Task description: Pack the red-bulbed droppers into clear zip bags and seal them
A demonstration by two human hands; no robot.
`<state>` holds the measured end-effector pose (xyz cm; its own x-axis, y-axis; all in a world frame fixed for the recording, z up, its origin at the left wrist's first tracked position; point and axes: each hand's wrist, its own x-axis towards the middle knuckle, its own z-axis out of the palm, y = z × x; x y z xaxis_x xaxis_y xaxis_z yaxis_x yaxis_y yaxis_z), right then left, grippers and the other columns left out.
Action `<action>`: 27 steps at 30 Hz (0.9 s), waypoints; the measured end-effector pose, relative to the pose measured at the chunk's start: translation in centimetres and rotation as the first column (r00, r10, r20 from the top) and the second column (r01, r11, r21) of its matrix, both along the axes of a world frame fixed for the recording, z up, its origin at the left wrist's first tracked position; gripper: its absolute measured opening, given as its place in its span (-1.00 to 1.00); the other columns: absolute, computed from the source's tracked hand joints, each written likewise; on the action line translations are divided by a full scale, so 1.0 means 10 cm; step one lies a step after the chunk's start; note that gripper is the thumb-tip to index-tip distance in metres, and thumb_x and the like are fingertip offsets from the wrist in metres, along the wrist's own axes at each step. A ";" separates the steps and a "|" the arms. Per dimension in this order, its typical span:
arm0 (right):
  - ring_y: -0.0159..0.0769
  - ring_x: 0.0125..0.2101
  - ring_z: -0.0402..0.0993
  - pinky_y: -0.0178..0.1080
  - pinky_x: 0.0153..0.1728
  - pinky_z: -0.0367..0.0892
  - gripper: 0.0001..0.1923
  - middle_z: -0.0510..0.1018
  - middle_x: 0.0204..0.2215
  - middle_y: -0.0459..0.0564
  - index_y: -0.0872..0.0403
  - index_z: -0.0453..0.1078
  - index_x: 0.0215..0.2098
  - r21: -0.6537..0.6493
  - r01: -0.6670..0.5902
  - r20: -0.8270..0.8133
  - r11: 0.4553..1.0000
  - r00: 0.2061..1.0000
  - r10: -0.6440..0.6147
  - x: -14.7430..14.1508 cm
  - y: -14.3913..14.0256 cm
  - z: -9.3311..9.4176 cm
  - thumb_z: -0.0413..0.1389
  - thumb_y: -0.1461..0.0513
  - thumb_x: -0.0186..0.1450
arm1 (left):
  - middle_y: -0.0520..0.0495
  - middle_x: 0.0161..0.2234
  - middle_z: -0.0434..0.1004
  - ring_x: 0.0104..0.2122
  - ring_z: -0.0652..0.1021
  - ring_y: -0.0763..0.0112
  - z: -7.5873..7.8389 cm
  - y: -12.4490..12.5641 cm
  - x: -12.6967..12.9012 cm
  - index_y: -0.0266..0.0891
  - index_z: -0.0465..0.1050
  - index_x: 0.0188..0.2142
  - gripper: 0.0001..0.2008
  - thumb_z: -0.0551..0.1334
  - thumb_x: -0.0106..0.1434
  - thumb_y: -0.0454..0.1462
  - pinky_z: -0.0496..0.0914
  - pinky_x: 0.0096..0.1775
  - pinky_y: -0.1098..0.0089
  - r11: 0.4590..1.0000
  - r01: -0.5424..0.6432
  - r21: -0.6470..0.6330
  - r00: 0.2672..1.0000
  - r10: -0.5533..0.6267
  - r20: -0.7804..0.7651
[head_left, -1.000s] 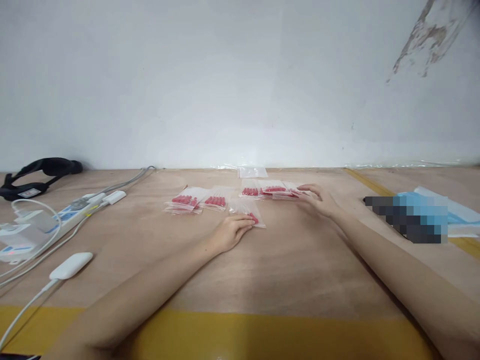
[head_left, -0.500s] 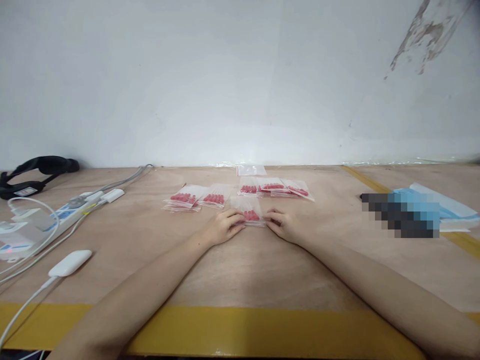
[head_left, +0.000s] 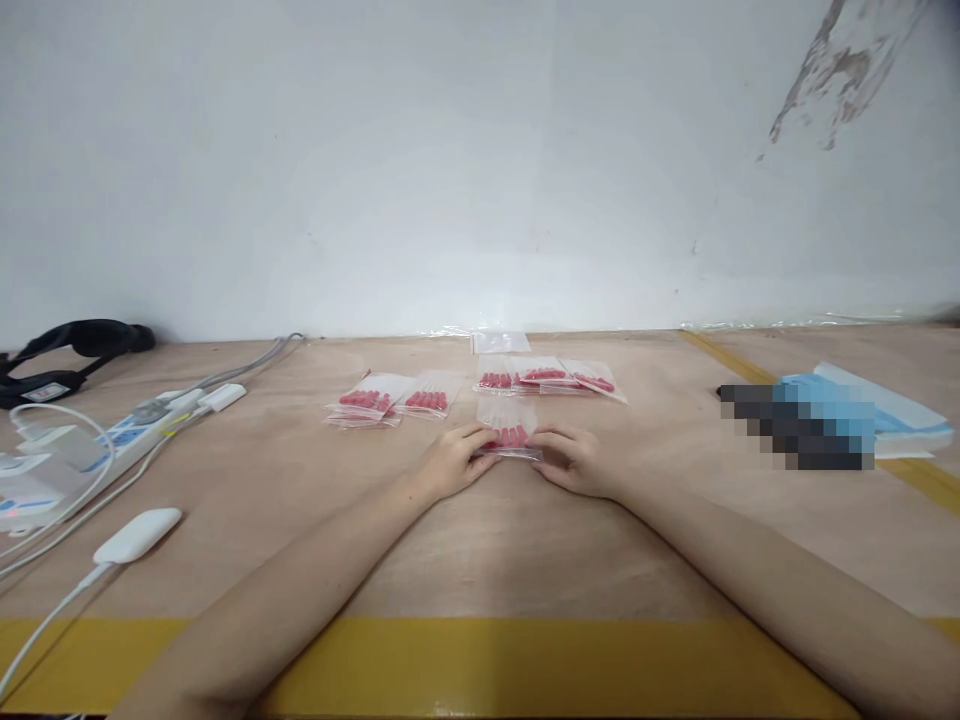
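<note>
Left hand (head_left: 450, 465) and right hand (head_left: 574, 462) pinching one bag (head_left: 508, 428) of red pieces; five filled bags (head_left: 480, 385) at twelve o'clock, empty bag (head_left: 499, 342) beyond.

Pixelated object (head_left: 799, 430) beside blue sheets (head_left: 892, 415)

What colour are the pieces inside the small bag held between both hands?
Red, inside a clear small bag; the head view shows it.
</note>
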<state>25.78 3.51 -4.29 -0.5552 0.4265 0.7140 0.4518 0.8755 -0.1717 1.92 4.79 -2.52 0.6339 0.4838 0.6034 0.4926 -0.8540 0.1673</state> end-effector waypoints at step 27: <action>-0.34 -0.42 0.36 -0.20 -0.23 0.10 -0.82 0.51 -0.49 -0.04 0.08 0.40 -0.40 0.224 0.210 0.238 0.952 0.935 -0.263 -0.03 -0.04 0.21 -0.04 0.29 0.25 | -0.07 -0.34 0.48 -0.31 0.44 0.35 0.03 0.05 0.43 -0.24 0.43 -0.35 -0.86 0.09 0.23 -0.33 0.30 -0.21 0.30 0.959 0.058 0.277 0.991 -0.023 -0.128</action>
